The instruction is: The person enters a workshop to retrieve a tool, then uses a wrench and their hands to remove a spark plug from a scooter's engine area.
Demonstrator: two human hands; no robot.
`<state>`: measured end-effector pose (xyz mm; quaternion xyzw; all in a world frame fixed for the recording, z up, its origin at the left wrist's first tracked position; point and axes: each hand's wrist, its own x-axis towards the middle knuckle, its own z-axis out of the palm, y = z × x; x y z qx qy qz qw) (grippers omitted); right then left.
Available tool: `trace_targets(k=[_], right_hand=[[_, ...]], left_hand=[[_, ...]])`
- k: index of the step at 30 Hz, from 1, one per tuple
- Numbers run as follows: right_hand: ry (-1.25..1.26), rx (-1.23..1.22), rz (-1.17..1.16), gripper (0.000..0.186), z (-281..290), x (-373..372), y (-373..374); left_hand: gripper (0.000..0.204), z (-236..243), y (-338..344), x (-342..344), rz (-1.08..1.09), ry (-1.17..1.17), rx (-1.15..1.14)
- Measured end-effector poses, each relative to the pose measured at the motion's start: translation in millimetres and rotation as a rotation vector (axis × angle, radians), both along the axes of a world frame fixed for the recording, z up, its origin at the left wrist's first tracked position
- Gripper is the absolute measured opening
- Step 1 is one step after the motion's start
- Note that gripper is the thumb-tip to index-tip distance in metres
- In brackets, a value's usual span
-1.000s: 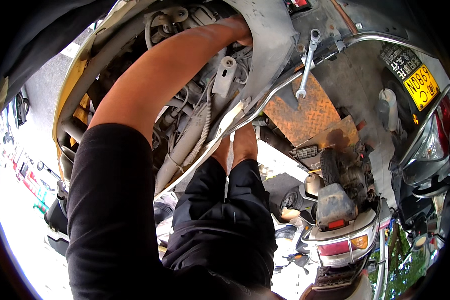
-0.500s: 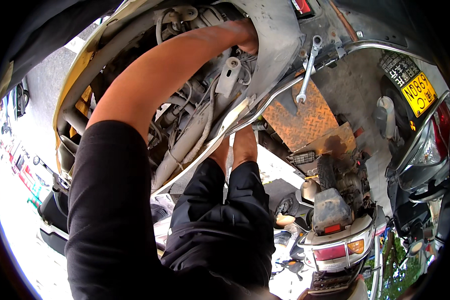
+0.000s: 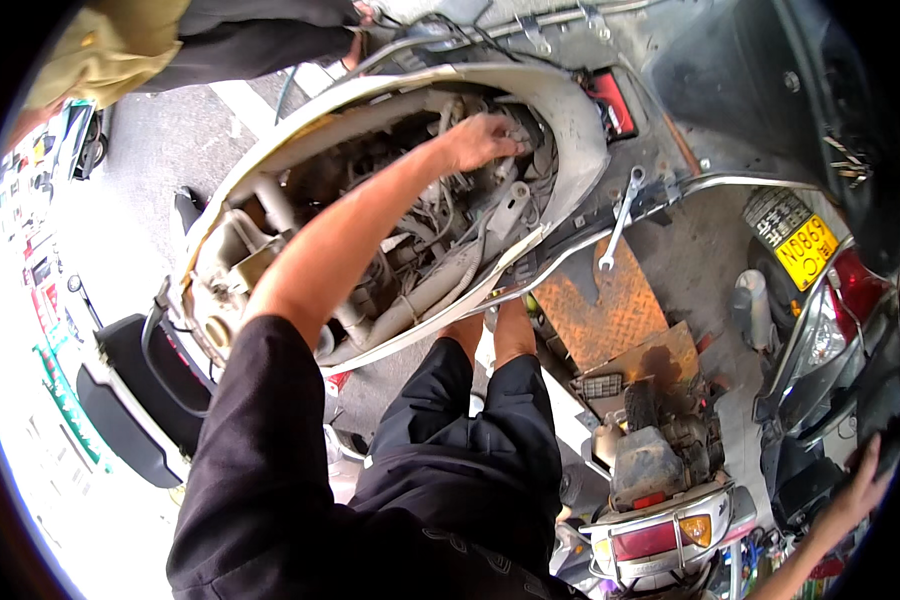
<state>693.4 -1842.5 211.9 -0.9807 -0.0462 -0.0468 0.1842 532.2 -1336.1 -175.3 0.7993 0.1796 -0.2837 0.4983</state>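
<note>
My left arm reaches into the uncovered body of a scooter framed by a pale shell. My left hand is at the far end of the opening, its fingers bent down onto a part among dusty hoses and metal. The part under the fingertips is too small to name. A grey frame tube runs along the near side of the cavity. At the lower right edge, my right hand lies with fingers extended against dark parts of another scooter. A combination wrench rests across the rim of the footboard.
A red-and-black battery sits beyond the shell. An orange, rusty metal plate lies below the wrench. Parked scooters, one with a yellow plate, stand at right. Another person in dark trousers stands at the upper left. A black seat-like piece is at left.
My view has shifted back, so more of the scooter's cavity shows. My left hand, partly hidden behind the shell before, is now visible. My right hand and the other person have come into view.
</note>
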Motion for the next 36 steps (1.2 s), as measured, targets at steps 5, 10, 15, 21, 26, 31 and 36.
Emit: trace_targets(k=[5,10,15,21,26,31,36], right_hand=[[0.037,0.088,0.008,0.058,-25.2,-6.8,24.8],[0.015,-0.061,0.104,0.061,-20.1,0.8,49.5],[-0.120,-0.043,0.256,0.051,-10.5,-7.8,64.7],[-0.176,-0.140,0.282,0.044,-11.4,-0.2,44.7],[-0.130,-0.365,0.245,0.042,-8.9,-10.8,79.8],[-0.302,-0.597,-0.157,0.057,-17.4,-92.9,117.1],[0.066,0.211,0.619,0.041,-60.4,-194.1,210.2]], left_hand=[[0.032,108.9,-52.0,-63.9,0.866,-0.044,-0.668],[0.020,199.3,-94.6,-145.8,1.164,-0.313,-0.971],[0.024,250.9,-124.1,-215.9,1.228,-0.380,-1.111],[0.038,325.4,-126.9,-292.8,1.094,-0.452,-0.942],[0.039,346.8,-131.2,-409.7,1.167,-0.585,-0.836],[0.039,370.0,-144.4,-516.5,1.313,-0.731,-0.840],[0.037,389.4,-156.1,-600.0,1.373,-0.890,-0.897]])
